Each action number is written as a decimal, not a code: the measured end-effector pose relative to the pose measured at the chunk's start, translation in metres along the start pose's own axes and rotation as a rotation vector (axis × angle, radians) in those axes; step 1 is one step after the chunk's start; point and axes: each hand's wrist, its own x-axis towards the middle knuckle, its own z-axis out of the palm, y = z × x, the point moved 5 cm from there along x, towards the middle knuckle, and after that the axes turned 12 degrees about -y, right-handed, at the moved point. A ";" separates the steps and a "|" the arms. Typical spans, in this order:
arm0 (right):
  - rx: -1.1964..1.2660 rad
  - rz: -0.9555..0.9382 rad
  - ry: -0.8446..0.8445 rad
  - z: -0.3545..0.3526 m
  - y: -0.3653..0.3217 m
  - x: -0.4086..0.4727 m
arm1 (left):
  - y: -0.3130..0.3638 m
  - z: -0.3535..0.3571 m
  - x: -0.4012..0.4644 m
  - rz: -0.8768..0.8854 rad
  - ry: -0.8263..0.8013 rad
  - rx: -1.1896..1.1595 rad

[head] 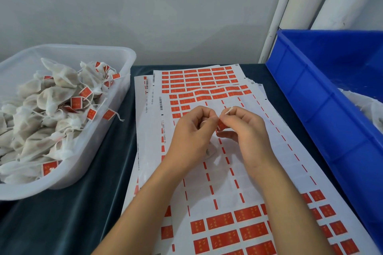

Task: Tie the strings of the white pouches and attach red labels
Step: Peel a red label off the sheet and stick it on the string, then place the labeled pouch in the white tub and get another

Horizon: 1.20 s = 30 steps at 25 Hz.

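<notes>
A white string and a small red label were pinched between the fingertips of both hands, meeting above the label sheets. The left hand and the right hand had fingers curled tight on them. A white pouch lay mostly hidden under the hands. Left of the grip sat a clear tub of finished pouches; to its right, a blue crate.
</notes>
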 end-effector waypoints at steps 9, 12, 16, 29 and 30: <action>-0.077 0.022 0.071 0.001 0.010 0.003 | 0.002 -0.013 -0.004 -0.069 0.059 0.285; -0.031 0.024 0.129 -0.001 0.012 0.002 | -0.002 -0.019 -0.012 -0.145 0.045 0.565; -0.104 -0.043 0.086 0.007 0.004 -0.001 | -0.003 -0.028 -0.028 -0.183 0.080 0.644; -0.827 -0.368 -0.442 0.129 -0.040 -0.037 | 0.123 -0.128 -0.090 0.223 0.464 1.036; -0.869 -0.426 -0.486 0.144 -0.047 -0.039 | 0.131 -0.142 -0.093 0.231 0.517 1.059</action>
